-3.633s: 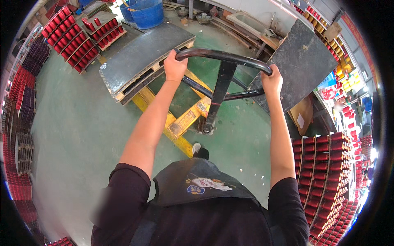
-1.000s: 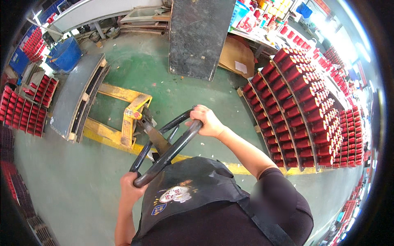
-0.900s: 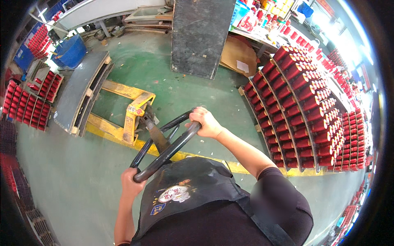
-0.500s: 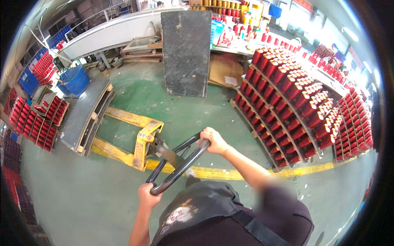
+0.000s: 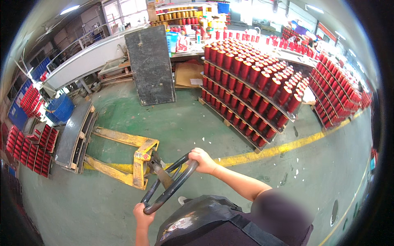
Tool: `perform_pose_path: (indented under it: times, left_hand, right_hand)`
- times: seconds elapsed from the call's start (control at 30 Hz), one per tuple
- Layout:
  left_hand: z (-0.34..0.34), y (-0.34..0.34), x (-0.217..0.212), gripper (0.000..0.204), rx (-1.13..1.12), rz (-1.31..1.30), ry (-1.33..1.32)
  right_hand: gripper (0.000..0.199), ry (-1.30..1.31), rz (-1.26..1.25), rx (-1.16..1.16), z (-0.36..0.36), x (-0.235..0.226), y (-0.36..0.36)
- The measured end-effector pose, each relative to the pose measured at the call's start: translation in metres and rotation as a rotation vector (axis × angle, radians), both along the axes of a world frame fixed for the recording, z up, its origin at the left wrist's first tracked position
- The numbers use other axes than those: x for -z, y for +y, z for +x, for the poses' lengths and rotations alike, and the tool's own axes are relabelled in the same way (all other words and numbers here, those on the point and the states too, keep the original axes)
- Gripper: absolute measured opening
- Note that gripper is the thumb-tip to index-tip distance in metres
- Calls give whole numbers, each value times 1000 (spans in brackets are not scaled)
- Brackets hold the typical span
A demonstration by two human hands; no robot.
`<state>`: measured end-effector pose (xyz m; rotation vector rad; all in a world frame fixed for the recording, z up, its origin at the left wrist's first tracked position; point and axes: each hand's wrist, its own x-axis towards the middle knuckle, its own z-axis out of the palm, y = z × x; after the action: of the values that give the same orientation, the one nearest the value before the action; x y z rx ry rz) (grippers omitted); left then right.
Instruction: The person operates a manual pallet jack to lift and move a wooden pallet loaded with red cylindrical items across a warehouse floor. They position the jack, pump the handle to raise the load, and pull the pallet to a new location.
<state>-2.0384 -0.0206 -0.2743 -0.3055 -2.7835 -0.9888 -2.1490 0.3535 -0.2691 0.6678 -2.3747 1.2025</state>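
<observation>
pallet jack (image 5: 138, 170) has its black handle (image 5: 173, 188) held in both hands (image 5: 201, 160), before an apron (image 5: 205, 209) with illegible print (image 5: 180, 224).

The black handle (image 5: 174, 187) is nearer the dark apron (image 5: 201, 214) than at first.

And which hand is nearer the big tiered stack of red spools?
Right. The right hand grips the far end of the black handle, below and left of the stack of red spools in view; the left hand, at the near end, is lower and farther left.
</observation>
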Motion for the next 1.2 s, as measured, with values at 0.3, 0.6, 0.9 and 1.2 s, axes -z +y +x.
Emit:
perform_pose_path:
  times: [0.3,0.6,0.9,1.2]
  left_hand:
    - [190,3,7,24,-251,-91,191]
    - [352,-41,-3,23,-503,101,351]
    - [502,-134,-38,19,-501,198,246]
    - [591,-195,-63,14,-517,173,389]
  right_hand:
    - [21,-41,-36,45,207,-3,8]
    - [26,-108,41,-139,425,-40,-35]
    - [25,-167,94,-267,617,-73,-129]
    - [27,-267,35,-359,732,-118,-180]
